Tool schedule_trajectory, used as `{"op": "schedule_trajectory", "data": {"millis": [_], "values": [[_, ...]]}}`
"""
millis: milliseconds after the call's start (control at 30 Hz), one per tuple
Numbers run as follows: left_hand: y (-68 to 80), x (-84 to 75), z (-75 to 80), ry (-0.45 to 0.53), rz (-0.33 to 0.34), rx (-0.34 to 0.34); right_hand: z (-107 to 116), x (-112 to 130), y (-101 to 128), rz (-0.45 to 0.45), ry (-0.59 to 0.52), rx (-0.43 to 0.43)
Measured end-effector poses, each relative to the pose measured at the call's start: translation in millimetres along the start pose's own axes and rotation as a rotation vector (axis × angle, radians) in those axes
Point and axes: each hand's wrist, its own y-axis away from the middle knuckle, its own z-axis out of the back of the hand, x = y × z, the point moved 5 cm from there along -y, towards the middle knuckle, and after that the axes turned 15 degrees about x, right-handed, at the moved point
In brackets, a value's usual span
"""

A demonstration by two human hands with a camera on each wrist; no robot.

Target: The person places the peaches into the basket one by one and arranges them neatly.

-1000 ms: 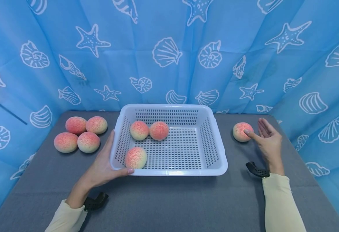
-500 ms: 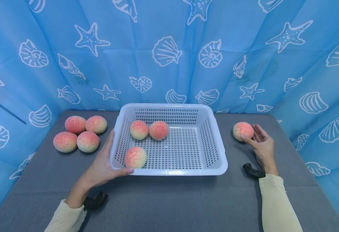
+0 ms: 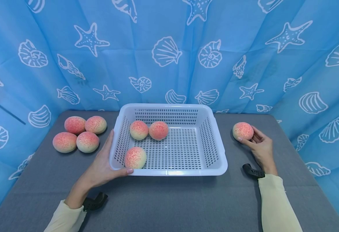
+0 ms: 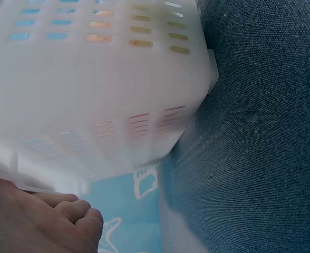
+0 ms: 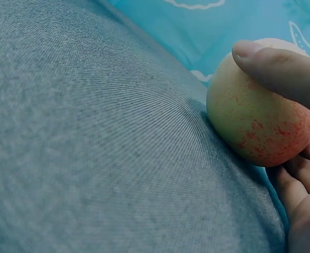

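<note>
A white plastic basket [image 4: 91, 89] with slotted walls fills the upper left of the frame, blurred and close. At the lower left, the fingers [image 4: 65, 211] of the left hand [image 4: 34, 221] rest under its rim. Gray cloth [image 4: 255, 137] covers the right side. A strip of blue patterned fabric [image 4: 139, 211] shows at the bottom center.

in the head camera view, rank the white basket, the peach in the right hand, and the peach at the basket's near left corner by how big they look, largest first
1. White basket, by far the largest.
2 and 3. The corner peach looks slightly bigger than the peach that the right hand grips, but it lies nearer the camera, so those two cannot be ranked.
</note>
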Motion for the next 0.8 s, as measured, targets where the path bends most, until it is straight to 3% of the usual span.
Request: {"op": "schedule_trajectory", "data": {"millis": [467, 800], "values": [[0.5, 1.1, -1.0, -0.007, -0.005, -0.005, 2.2, 1.5, -0.7, 0.007, -0.002, -0.047], [0.6, -0.6, -1.8, -0.018, -0.005, -0.006, 17.5, 50.3, 10.3, 0.207, -0.267, -0.120]]}}
